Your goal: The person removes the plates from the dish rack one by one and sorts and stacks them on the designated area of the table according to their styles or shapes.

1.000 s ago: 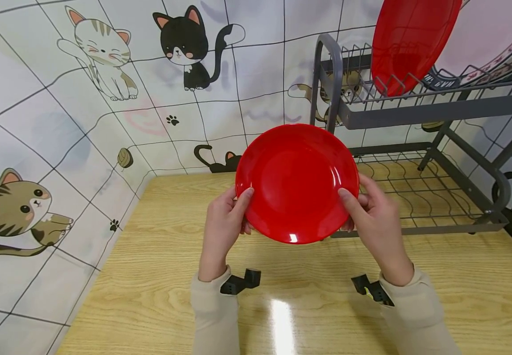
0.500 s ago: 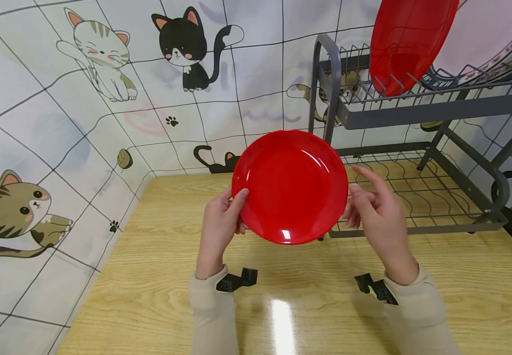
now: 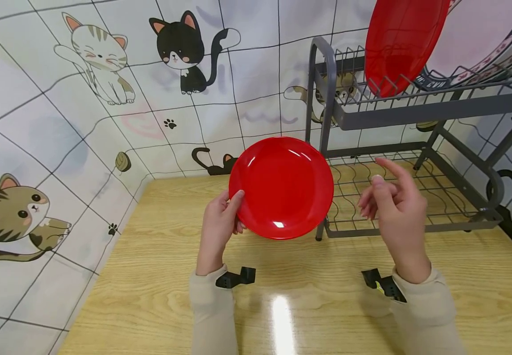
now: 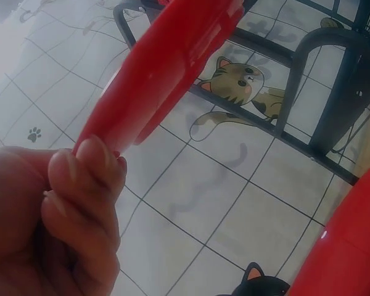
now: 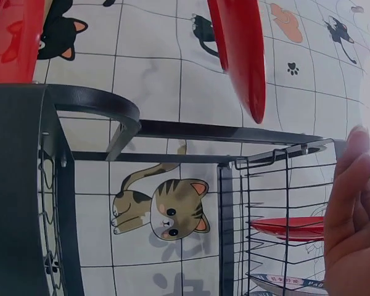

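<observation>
A glossy red plate (image 3: 281, 188) is held up over the table, its inner face toward the head camera. My left hand (image 3: 220, 217) pinches its left rim, thumb in front and fingers behind. The left wrist view shows the fingers (image 4: 89, 179) gathered at the edge of the plate (image 4: 154, 74). My right hand (image 3: 398, 212) is apart from the plate, to its right and in front of the rack's lower tier. Its index finger points forward, the other fingers curl loosely, and nothing is in it.
A grey two-tier dish rack (image 3: 416, 116) stands at the back right. Its upper tier bears an upright red plate (image 3: 404, 47) and patterned white plates (image 3: 478, 39). Below is a bare wire tier (image 3: 398, 197). A cat-print tiled wall (image 3: 256, 74) backs the wooden table (image 3: 158, 276).
My right hand has let go of the plate's right rim and moved off to the right. The plate, still in my left hand, has shifted a little left.
</observation>
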